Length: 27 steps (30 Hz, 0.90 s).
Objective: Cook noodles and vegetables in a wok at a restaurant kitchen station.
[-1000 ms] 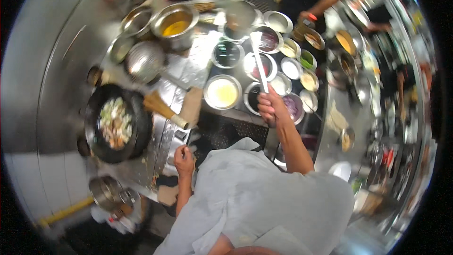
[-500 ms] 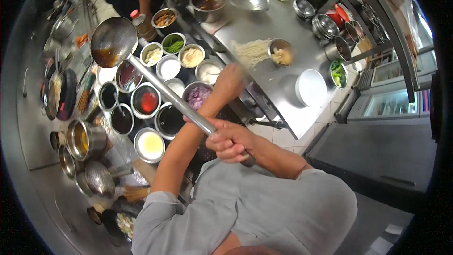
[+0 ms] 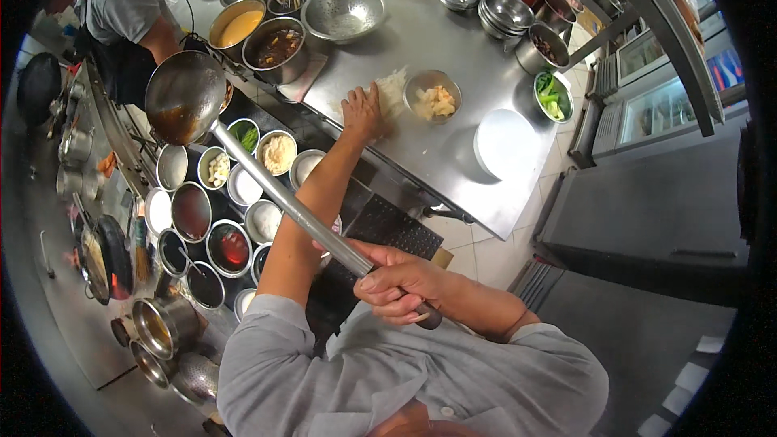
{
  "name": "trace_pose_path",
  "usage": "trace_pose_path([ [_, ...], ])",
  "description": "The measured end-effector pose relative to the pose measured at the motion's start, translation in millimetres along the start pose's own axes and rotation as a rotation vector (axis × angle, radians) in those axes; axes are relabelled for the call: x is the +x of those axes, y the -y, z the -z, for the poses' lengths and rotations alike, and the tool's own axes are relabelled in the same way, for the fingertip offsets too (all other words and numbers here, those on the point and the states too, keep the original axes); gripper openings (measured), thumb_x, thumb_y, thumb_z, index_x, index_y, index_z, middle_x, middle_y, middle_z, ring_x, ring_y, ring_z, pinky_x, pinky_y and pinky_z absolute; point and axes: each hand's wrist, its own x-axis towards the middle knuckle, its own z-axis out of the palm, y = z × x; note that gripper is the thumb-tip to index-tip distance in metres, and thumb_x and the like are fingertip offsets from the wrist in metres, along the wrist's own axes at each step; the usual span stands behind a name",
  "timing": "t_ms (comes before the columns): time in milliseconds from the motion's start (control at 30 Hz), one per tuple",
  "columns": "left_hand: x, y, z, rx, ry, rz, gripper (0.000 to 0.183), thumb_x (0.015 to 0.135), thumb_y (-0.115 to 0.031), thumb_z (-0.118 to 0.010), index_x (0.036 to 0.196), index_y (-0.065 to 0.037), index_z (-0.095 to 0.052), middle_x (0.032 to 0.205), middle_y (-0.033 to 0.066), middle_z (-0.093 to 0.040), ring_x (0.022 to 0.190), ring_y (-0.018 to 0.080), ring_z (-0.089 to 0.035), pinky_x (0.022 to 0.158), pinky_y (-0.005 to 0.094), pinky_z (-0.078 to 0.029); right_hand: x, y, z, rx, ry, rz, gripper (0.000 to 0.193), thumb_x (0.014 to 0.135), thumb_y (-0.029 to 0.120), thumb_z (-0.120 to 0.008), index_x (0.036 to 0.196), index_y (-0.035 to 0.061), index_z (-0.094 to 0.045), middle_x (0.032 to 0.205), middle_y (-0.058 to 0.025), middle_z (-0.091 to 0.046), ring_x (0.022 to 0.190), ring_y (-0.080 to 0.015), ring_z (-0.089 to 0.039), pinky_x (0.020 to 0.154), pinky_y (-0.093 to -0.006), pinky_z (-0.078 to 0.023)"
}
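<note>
My right hand (image 3: pixel 396 283) is closed round the dark grip of a long-handled steel ladle (image 3: pixel 188 95). Its bowl is held out to the upper left, with brown sauce smears inside. The handle passes over my left forearm. My left hand (image 3: pixel 363 117) reaches onto the steel table, fingers spread, at a pile of thin white strands (image 3: pixel 392 93), either noodles or enoki mushrooms. It covers part of the pile, so I cannot tell whether it grips any. Beside the pile stands a metal bowl (image 3: pixel 414 82) with pale yellowish chunks.
Several seasoning pots, among them one of red sauce (image 3: pixel 229 248), crowd the left. On the steel table (image 3: pixel 477 48) are a stack of white plates (image 3: pixel 506 146), a bowl of greens (image 3: pixel 553 97), a perforated bowl (image 3: pixel 344 14) and a sauce pot (image 3: pixel 273 48). A co-worker (image 3: pixel 129 8) stands upper left.
My left hand has moved from above the seasoning pots to the white strands on the table, its fingers spreading. The view has shifted right. The ladle stays in my right hand.
</note>
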Motion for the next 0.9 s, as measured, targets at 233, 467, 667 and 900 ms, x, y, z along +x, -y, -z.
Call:
trace_pose_path([
  [233,5.9,6.3,20.0,0.012,-0.165,0.004,0.108,0.060,-0.046,-0.079,0.148,-0.005,-0.031,0.115,0.0189,-0.049,0.109,0.0346,-0.047,0.087,0.0475,-0.042,-6.3,6.9,-5.8,0.011,-0.004,0.017,0.068,0.096,0.007,-0.049,0.153,0.0295,-0.021,0.063,0.0027,-0.037,0.038,-0.0029,-0.038,0.033,-0.0211,-0.039],
  [467,-44.1,10.8,66.9,-0.084,-0.386,-0.007,0.099,0.062,-0.046,-0.074,0.143,-0.002,-0.040,0.110,0.0209,-0.049,0.104,0.0370,-0.048,0.085,0.0490,-0.043,-10.5,-5.0,-21.4,-0.076,0.025,-0.054,0.071,0.095,0.007,-0.049,0.155,0.0297,-0.017,0.061,0.0035,-0.036,0.037,-0.0034,-0.037,0.032,-0.0210,-0.035],
  [667,-199.4,42.8,102.9,-0.228,-0.429,0.166,0.099,0.064,-0.048,-0.073,0.141,0.004,-0.041,0.106,0.0246,-0.050,0.099,0.0385,-0.049,0.083,0.0487,-0.043,-5.0,-20.9,-38.3,-0.157,-0.062,-0.249,0.075,0.095,0.005,-0.048,0.156,0.0293,-0.013,0.060,0.0033,-0.035,0.037,-0.0038,-0.035,0.031,-0.0225,-0.036],
  [900,-492.8,54.3,104.4,-0.216,-0.522,0.811,0.095,0.063,-0.044,-0.075,0.137,0.005,-0.043,0.105,0.0231,-0.049,0.099,0.0391,-0.049,0.083,0.0494,-0.042,18.1,-62.4,-31.7,0.039,0.022,-0.452,0.081,0.093,-0.001,-0.042,0.156,0.0303,-0.002,0.060,0.0007,-0.037,0.039,-0.0060,-0.040,0.035,-0.0267,-0.043],
])
